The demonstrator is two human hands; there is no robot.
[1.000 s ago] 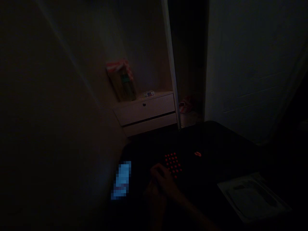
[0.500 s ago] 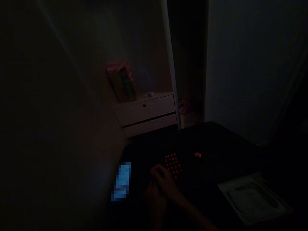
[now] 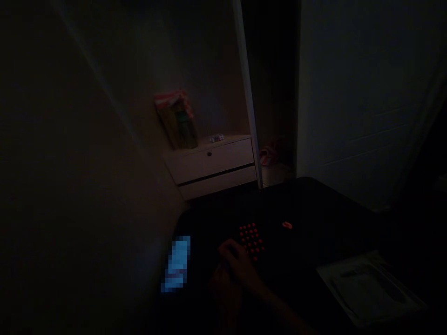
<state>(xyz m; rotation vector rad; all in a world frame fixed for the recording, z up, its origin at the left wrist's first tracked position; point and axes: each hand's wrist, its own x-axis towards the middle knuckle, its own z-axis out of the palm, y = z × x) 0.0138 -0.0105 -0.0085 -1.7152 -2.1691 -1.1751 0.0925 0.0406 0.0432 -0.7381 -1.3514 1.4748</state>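
Observation:
The room is very dark. My right hand (image 3: 240,263) curls over my left hand (image 3: 226,284) above the dark table (image 3: 300,200), fingers bent and pressed together. The left hand is closed just below it, its fingertips meeting the right hand's. Whatever they hold, if anything, is too small and dim to make out. Right beside the right hand, several small red round pieces (image 3: 252,236) lie in rows on the tabletop, the nearest partly hidden by that hand. Farther right is a small orange-red piece (image 3: 287,225), shaped like a flattened loop.
A lit, blurred-out screen (image 3: 177,264) lies at the table's left. At the right is a pale flat packet (image 3: 370,288). Beyond the table stand a drawer unit (image 3: 216,160) with a red-and-white-topped bag (image 3: 177,121) on it, and a pale panel (image 3: 356,102).
Both hands stay pressed together in nearly the same place. The red pieces and the loop-shaped piece have not moved on the table. The view shifts very slightly.

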